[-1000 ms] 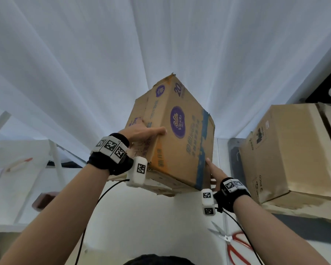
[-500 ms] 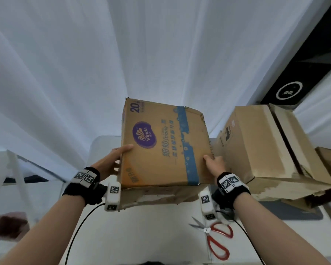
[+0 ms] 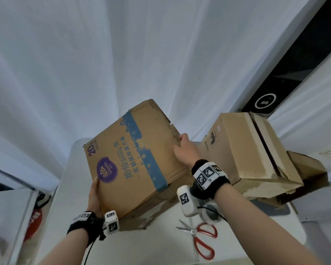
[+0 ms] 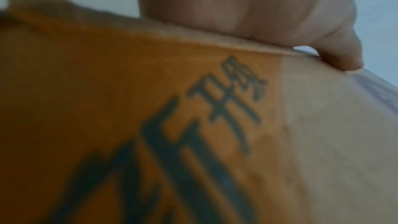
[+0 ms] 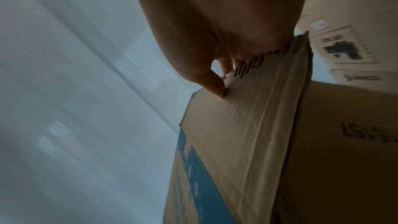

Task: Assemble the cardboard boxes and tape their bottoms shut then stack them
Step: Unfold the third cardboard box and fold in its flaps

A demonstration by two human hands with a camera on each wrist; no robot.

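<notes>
A printed cardboard box [image 3: 134, 163] with a blue band and a purple logo is held tilted above the white table [image 3: 151, 245]. My left hand [image 3: 95, 196] grips its near-left edge, thumb on the printed face. My right hand [image 3: 184, 150] grips the far-right serrated edge, thumb pressed on the face and fingers curled over the rim. In the left wrist view the left hand [image 4: 247, 6] sits on the edge of the orange printed box [image 4: 150, 108]. The right wrist view has the right hand [image 5: 215, 23] pinching the box [image 5: 247, 125] at its rim. The box's underside is hidden.
A plain brown cardboard box [image 3: 243, 150] lies to the right on the table, close to my right hand; it shows as well in the right wrist view [image 5: 349, 23]. Red-handled scissors [image 3: 201, 238] lie near the table's front edge. White curtains hang behind.
The printed box has come down from overhead and turned anticlockwise. My right hand moved up and away along its edge; my left hand dropped to the near corner.
</notes>
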